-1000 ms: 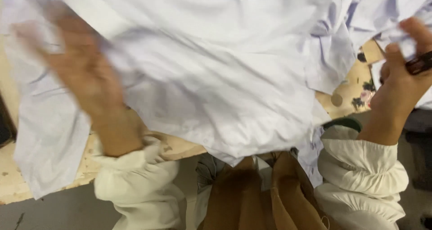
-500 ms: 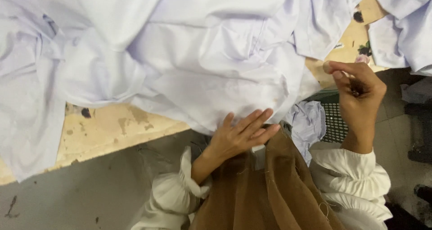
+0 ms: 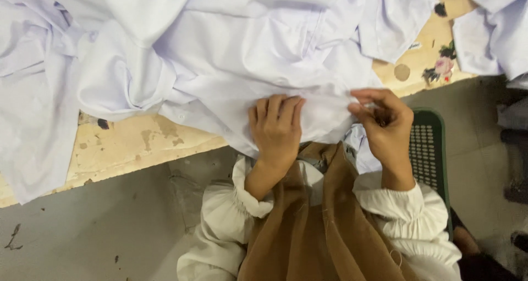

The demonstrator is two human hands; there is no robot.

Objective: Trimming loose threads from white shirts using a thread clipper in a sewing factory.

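Since the earlier frame, both hands have closed in on the near edge of the white cloth [image 3: 220,55], which is heaped across the worn wooden table [image 3: 126,143]. Soft, light and limp, it is best taken at a folded edge. Left hand [image 3: 275,124] lies flat on it, fingers relaxed; right hand [image 3: 385,124] pinches its hem. Whether that pinch also hides a small tool cannot be told.

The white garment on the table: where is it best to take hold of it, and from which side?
Probably the near edge of the white garment, which hangs over the table edge toward the person. Come from the front, where the left hand presses flat and the right hand pinches.
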